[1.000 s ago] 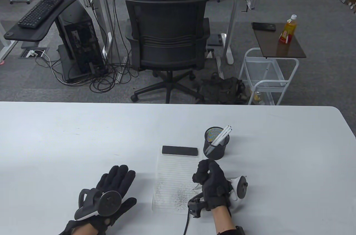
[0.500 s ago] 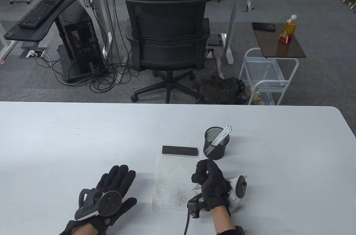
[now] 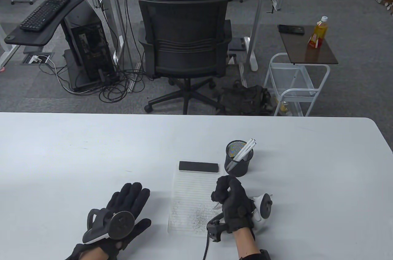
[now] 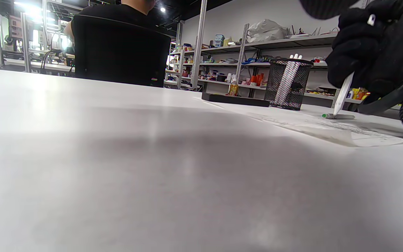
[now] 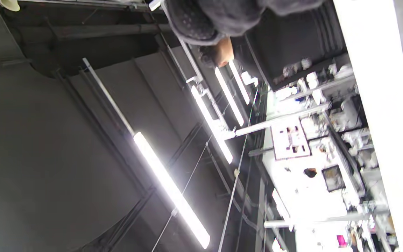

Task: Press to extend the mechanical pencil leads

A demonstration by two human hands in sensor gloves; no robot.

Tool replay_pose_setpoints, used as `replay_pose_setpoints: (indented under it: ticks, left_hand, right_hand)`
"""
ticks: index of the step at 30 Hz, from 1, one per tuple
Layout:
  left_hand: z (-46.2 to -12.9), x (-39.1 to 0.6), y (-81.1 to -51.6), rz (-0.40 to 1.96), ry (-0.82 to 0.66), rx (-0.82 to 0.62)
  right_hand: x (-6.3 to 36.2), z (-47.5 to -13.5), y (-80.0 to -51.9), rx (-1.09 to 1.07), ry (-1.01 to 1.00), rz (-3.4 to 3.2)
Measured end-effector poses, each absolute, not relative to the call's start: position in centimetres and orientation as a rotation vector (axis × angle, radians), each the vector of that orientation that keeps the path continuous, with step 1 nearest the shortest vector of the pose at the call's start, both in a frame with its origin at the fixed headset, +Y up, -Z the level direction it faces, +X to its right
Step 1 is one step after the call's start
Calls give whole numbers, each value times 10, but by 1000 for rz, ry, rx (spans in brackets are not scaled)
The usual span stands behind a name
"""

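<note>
Little change from half a second ago: right hand shifted marginally, still fisted around white pencil. Pencil over right edge of paper, long axis steeply tilted, tip down toward sheet. Left hand flat on table, fingers spread, holding nothing.

We see an office-lab workspace | grey carpet floor | white bench | seated person at a desk on an office chair | keyboard, PC tower, tangled cables | shelving racks stacked with parts | ceiling strip lights
</note>
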State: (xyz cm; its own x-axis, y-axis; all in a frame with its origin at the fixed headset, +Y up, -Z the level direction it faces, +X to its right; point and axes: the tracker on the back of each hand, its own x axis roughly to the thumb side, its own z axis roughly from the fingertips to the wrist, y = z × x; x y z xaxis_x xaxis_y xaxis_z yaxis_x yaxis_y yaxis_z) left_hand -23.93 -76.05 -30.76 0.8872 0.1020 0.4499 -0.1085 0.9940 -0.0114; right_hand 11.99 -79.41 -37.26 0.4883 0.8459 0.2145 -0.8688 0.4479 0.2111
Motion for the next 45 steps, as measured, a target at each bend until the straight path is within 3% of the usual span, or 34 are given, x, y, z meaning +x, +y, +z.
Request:
replay_pose_setpoints:
  ticks: [4, 8, 15, 24, 35, 45]
  left_hand:
    - [-308, -239, -760, 112, -467, 17]
    - [-308, -238, -762, 101, -472, 10]
    - [-308, -236, -760, 93, -480, 17]
    - [-307, -235, -760, 91, -479, 13]
    - [-308, -234, -762, 85, -482, 1]
    - [-310, -233, -764, 80, -483, -16]
  right_hand:
    - [119, -372, -762, 428, 37, 1212]
    - [133, -372, -734, 363, 13, 1510]
    - [181, -375, -719, 195, 150, 1951]
    - [242, -386, -725, -172, 147, 2204]
    - [257, -413, -753, -493, 302, 2648]
    - [260, -425, -764, -537, 264, 2818]
